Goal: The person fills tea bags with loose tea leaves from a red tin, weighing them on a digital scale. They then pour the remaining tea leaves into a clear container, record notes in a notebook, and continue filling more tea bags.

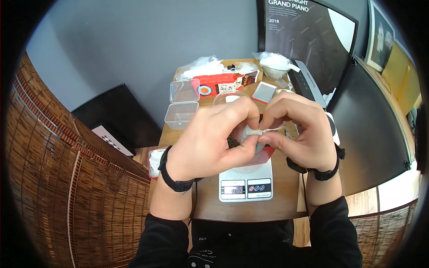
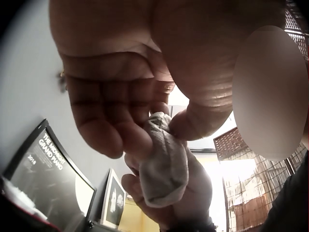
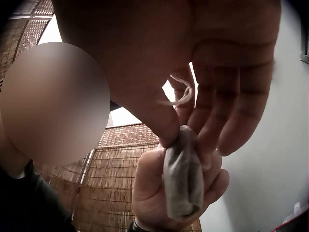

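Above the kitchen scale, both hands work on a small off-white drawstring pouch (image 1: 248, 132). My left hand (image 1: 214, 136) pinches it near its gathered top between thumb and fingers. The right hand (image 1: 304, 129) pinches the same neck from the other side, with a thin white string (image 1: 275, 128) trailing beneath its curled fingers. In the left wrist view the rounded pouch (image 2: 164, 174) hangs below the fingertips; the right wrist view shows the creased pouch (image 3: 183, 179) and a string loop (image 3: 183, 96). Dark crumbly material (image 1: 232, 142) shows partly behind the left hand.
The white scale (image 1: 226, 175) has a lit display and a reddish translucent container (image 1: 264, 156) over it. Behind stand a clear lidded box (image 1: 181, 117), red packages (image 1: 216, 81), a bowl (image 1: 275, 72) of white material and a small silver-grey rectangular device (image 1: 264, 92). A dark poster panel (image 1: 308, 40) stands at right.
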Available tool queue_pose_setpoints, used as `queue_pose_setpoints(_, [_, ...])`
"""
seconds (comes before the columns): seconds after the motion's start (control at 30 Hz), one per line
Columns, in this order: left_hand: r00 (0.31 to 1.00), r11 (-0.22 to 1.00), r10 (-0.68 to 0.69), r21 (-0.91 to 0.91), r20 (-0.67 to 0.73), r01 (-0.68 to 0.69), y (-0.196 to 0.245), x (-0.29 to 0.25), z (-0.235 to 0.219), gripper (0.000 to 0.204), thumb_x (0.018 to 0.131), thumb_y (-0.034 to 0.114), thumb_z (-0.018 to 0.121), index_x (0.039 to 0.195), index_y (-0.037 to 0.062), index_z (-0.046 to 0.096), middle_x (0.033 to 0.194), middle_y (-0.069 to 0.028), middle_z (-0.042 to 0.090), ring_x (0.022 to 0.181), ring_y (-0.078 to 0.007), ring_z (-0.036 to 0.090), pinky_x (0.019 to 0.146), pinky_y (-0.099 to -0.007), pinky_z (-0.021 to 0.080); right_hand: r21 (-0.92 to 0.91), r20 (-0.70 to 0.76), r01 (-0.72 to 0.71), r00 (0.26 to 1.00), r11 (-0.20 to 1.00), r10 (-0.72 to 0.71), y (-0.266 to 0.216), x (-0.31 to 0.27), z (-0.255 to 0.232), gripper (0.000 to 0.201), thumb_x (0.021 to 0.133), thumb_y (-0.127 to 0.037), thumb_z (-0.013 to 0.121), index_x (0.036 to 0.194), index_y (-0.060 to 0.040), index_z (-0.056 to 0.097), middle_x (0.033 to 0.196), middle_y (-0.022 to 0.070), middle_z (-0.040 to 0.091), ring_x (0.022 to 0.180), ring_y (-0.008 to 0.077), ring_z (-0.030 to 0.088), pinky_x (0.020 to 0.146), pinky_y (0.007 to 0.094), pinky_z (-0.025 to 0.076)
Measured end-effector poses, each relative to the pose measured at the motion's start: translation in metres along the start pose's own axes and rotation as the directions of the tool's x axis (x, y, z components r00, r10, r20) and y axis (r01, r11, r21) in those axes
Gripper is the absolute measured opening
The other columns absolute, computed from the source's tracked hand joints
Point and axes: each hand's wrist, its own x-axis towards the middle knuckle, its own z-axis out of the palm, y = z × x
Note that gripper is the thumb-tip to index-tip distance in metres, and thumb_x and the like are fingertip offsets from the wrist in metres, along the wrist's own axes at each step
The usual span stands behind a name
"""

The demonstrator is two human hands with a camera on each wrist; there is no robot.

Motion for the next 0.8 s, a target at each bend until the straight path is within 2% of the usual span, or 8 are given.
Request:
queue_pose_setpoints(0.1, [1.000, 0.999, 0.031, 0.017, -0.007, -0.030, -0.0028, 0.0007, 0.0003, 0.025, 0.079, 0.002, 0.078, 0.098, 0.0035, 0.062, 0.091, -0.0097, 0.070, 0.078, -0.0261, 0.069, 0.075, -0.0336, 0.056, -0.049, -0.010, 0.016, 1.000, 0.999, -0.016, 0.0013, 0.0001, -0.0018, 0.017, 0.083, 0.002, 0.083, 0.093, -0.0038, 0.072, 0.087, 0.0051, 0.071, 0.079, 0.0186, 0.068, 0.069, 0.0307, 0.055])
queue_pose_setpoints(0.23, [0.998, 0.998, 0.058, -0.013, -0.011, -0.058, -0.0031, 0.0022, -0.0007, 0.023, 0.082, 0.002, 0.077, 0.100, 0.0031, 0.062, 0.095, -0.0111, 0.071, 0.083, -0.0255, 0.069, 0.077, -0.0349, 0.057, -0.113, -0.036, 0.053, 0.998, 0.992, -0.058, -0.0004, -0.0002, -0.0001, 0.018, 0.081, 0.003, 0.084, 0.092, -0.0042, 0.071, 0.087, 0.0062, 0.071, 0.078, 0.0208, 0.067, 0.069, 0.0317, 0.054])
queue_pose_setpoints(0.3, [1.000, 0.989, 0.016, -0.147, -0.019, -0.019, -0.0035, 0.0014, -0.0035, 0.022, 0.083, 0.000, 0.077, 0.100, 0.0016, 0.063, 0.097, -0.0123, 0.070, 0.085, -0.0247, 0.069, 0.078, -0.0354, 0.056, -0.185, -0.092, 0.112, 0.987, 0.976, -0.131, -0.0015, 0.0000, 0.0013, 0.020, 0.078, 0.005, 0.083, 0.091, -0.0047, 0.070, 0.088, 0.0069, 0.071, 0.079, 0.0232, 0.067, 0.069, 0.0325, 0.054])
queue_pose_setpoints(0.5, [0.998, 0.993, 0.047, -0.107, -0.048, -0.052, -0.0043, 0.0039, -0.0061, 0.016, 0.081, -0.004, 0.076, 0.092, -0.0003, 0.064, 0.092, -0.0106, 0.067, 0.080, -0.0220, 0.065, 0.075, -0.0328, 0.053, -0.221, -0.155, 0.179, 0.964, 0.959, -0.216, -0.0009, 0.0004, 0.0052, 0.021, 0.075, 0.006, 0.083, 0.088, -0.0050, 0.071, 0.088, 0.0068, 0.071, 0.079, 0.0245, 0.067, 0.071, 0.0340, 0.054])
queue_pose_setpoints(0.63, [0.997, 0.991, 0.065, -0.115, -0.041, -0.070, -0.0027, 0.0039, -0.0050, 0.016, 0.079, -0.005, 0.075, 0.089, -0.0001, 0.064, 0.088, -0.0094, 0.066, 0.078, -0.0215, 0.065, 0.074, -0.0325, 0.053, -0.226, -0.126, 0.171, 0.971, 0.959, -0.203, -0.0038, -0.0015, 0.0035, 0.019, 0.076, 0.006, 0.082, 0.087, -0.0047, 0.071, 0.089, 0.0073, 0.071, 0.080, 0.0245, 0.068, 0.073, 0.0342, 0.055])
queue_pose_setpoints(0.73, [0.998, 0.996, 0.026, -0.085, -0.055, -0.031, -0.0020, 0.0026, -0.0074, 0.016, 0.077, -0.005, 0.074, 0.088, 0.0000, 0.063, 0.085, -0.0086, 0.065, 0.077, -0.0216, 0.064, 0.073, -0.0324, 0.052, -0.230, -0.097, 0.120, 0.985, 0.966, -0.145, -0.0068, -0.0029, 0.0031, 0.019, 0.078, 0.007, 0.080, 0.090, -0.0044, 0.072, 0.090, 0.0084, 0.070, 0.081, 0.0245, 0.069, 0.073, 0.0344, 0.056])
queue_pose_setpoints(0.8, [0.997, 0.995, 0.039, -0.084, -0.068, -0.045, -0.0045, 0.0022, -0.0089, 0.016, 0.076, -0.005, 0.073, 0.087, 0.0002, 0.062, 0.084, -0.0087, 0.065, 0.077, -0.0217, 0.064, 0.073, -0.0323, 0.052, -0.160, -0.098, 0.050, 0.993, 0.986, -0.066, -0.0081, -0.0039, 0.0045, 0.020, 0.079, 0.008, 0.078, 0.094, -0.0040, 0.072, 0.089, 0.0091, 0.069, 0.079, 0.0241, 0.068, 0.072, 0.0343, 0.055])
